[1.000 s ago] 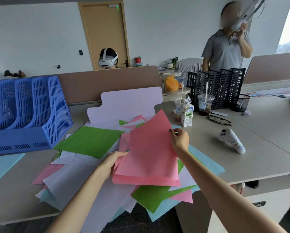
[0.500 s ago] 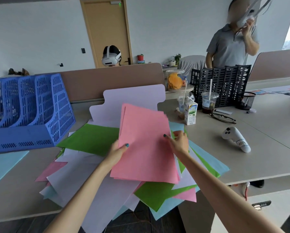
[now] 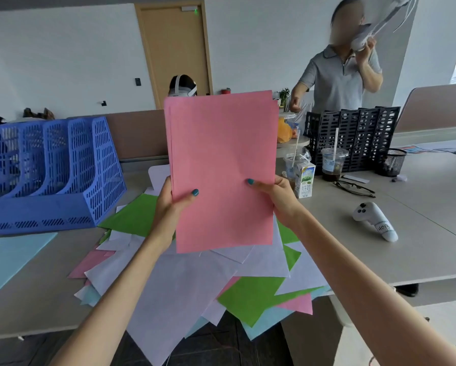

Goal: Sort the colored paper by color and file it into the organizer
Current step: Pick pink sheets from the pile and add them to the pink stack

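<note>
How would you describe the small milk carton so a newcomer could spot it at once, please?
Find the black organizer at the back right of the desk. Just left of its front corner stands a clear cup with a straw, and the milk carton stands before it. It is the only white box with green print.

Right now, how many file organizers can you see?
2: a blue organizer on the left, a black organizer back right. The pink paper could hide more.
</note>
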The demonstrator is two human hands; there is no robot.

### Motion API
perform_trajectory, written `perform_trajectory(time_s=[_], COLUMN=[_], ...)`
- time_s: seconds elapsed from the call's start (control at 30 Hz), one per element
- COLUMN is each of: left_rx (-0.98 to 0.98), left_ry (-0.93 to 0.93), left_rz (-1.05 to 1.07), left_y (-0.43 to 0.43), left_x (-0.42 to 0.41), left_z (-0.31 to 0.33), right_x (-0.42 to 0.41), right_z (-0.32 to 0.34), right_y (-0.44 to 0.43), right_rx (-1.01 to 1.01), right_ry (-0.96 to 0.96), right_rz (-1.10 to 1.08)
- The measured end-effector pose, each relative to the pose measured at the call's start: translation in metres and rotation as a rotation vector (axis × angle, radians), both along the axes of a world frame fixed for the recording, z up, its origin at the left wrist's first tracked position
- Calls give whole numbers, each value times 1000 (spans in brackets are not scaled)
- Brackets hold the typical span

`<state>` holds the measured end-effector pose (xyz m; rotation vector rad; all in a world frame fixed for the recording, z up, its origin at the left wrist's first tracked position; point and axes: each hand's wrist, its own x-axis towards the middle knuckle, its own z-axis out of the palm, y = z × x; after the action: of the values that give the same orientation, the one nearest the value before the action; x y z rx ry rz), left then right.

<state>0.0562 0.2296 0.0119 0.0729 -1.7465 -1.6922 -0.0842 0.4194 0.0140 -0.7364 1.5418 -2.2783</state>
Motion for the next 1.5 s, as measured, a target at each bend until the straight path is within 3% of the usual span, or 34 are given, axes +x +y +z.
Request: perform_trajectory(time_s=[0.1, 0.17, 0.4, 0.6, 0.8, 1.03, 1.3, 1.5], left_rx=[225, 275, 251, 263, 70, 85, 134, 151], left_ry=[-148, -230, -187, -304, -381, -403, -571, -692], left_rz=[-106, -47, -24, 48, -44, -15, 111, 222], left_y=[-3, 3, 8, 11, -21, -86, -210, -292], left_x=[1, 0, -9, 0, 26, 94, 208, 277], left_z=[-14, -25, -5, -49, -16, -6, -21, -35], right_x=[12, 20, 31, 38, 49, 90, 171, 227], right_z=[-2, -10, -8, -46, -20, -18, -38, -54], right_y=[5, 4, -4, 1, -20, -97, -231, -320], right_rx=[106, 188, 168, 267, 291, 291, 339, 421], right_ry=[32, 46, 61, 3, 85, 64, 2, 34], right_rz=[26, 21, -106, -97, -27, 120, 294, 276])
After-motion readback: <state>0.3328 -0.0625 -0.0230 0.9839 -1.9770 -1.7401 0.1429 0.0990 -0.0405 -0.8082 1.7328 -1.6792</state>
